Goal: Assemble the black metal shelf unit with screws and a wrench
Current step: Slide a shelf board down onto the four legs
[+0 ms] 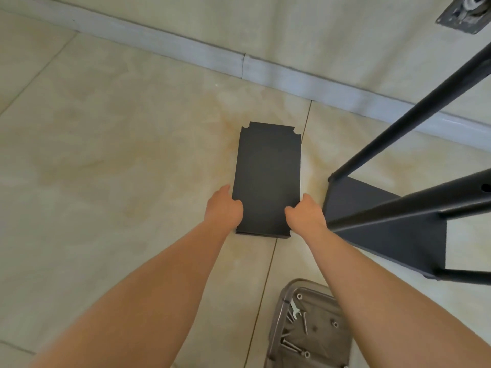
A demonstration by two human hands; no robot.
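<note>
Floor (106, 155): pale glossy tiles with thin grout lines, running up to a light skirting board (186, 50) at the foot of the wall.
Left hand (224, 207): fingers curled over the left long edge of the shelf panel, near its close end, gripping it.
Shelf panel (267, 179): a flat black rectangular plate with notched corners, lying on the floor at mid-frame, long axis pointing away from the person; a second edge shows just beneath its near end, though whether this is another panel cannot be told.
Right hand (305, 212): fingers curled over the right long edge of the same panel, opposite the left hand, gripping it.
Steel stool (281, 314): near the bottom edge, below the right forearm; its seat holds loose screws (292, 346) and a small flat wrench (294, 310).
Shelf frame (385, 229): partly built black unit just right of the panel, one shelf fitted low between posts that rise toward the upper right.
</note>
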